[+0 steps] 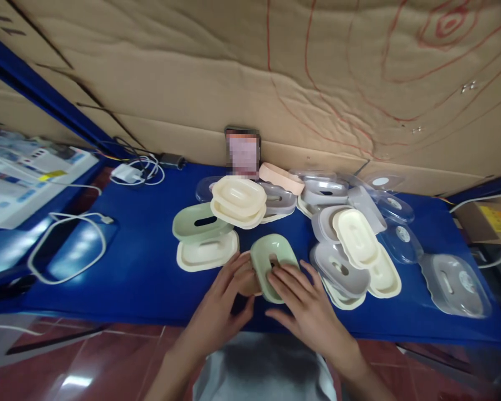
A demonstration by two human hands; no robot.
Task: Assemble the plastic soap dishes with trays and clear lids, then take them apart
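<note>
My left hand (223,306) and my right hand (307,309) both grip a pale green oval plastic piece with a slot (271,262), near the front edge of the blue table (142,273). A beige piece (247,281) sits under the green one, against my left fingers. Just to the left lie a green oval lid on a cream tray (202,225). A cream soap-box stack (237,201) stands behind it.
To the right lie several grey, cream and clear oval lids and trays (354,250), with a clear lid (455,284) far right. A phone (242,153) leans on the cardboard wall. White cables (67,245) and a charger (127,172) are at left.
</note>
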